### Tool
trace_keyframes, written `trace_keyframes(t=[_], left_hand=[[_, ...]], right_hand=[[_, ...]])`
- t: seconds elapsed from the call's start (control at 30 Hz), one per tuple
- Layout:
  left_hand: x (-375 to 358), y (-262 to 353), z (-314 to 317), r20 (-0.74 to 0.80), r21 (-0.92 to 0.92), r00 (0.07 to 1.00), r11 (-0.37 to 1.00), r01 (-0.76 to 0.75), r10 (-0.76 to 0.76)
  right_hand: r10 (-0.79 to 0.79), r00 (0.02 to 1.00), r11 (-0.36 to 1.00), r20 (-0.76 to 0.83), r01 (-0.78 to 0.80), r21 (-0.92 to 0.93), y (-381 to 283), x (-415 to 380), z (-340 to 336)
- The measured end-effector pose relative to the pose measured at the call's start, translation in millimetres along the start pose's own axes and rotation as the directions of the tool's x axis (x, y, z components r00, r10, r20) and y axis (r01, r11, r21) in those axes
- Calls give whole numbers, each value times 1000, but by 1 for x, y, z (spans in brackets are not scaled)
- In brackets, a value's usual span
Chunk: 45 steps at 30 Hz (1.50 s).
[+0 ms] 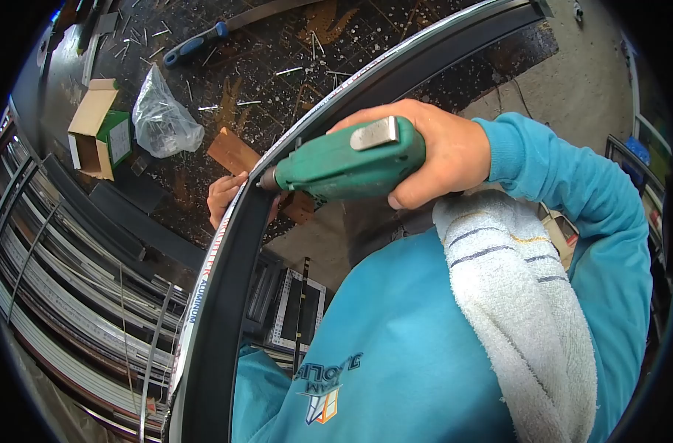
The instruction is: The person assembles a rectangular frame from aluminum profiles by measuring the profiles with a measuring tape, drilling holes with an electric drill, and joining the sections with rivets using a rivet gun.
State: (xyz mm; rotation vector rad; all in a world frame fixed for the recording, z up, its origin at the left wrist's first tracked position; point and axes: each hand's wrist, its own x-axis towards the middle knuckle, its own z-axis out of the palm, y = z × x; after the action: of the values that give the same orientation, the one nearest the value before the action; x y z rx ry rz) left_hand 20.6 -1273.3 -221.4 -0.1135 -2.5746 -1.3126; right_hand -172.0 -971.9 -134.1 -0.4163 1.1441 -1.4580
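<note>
Green-bodied, the drill (340,164) carries a silvery metal strip (375,134).

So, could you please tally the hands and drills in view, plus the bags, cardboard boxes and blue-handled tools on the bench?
Hands: 2 (right hand, left hand)
Drill: 1
Bag: 1
Cardboard box: 1
Blue-handled tool: 1
Total: 6
</note>
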Motion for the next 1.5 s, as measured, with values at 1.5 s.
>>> trace_keyframes(t=[1.5], left_hand=[[14, 16, -30, 21, 89, 987, 984, 155, -157]], right_hand=[[149, 988, 983, 39, -153, 99, -96, 27, -137]])
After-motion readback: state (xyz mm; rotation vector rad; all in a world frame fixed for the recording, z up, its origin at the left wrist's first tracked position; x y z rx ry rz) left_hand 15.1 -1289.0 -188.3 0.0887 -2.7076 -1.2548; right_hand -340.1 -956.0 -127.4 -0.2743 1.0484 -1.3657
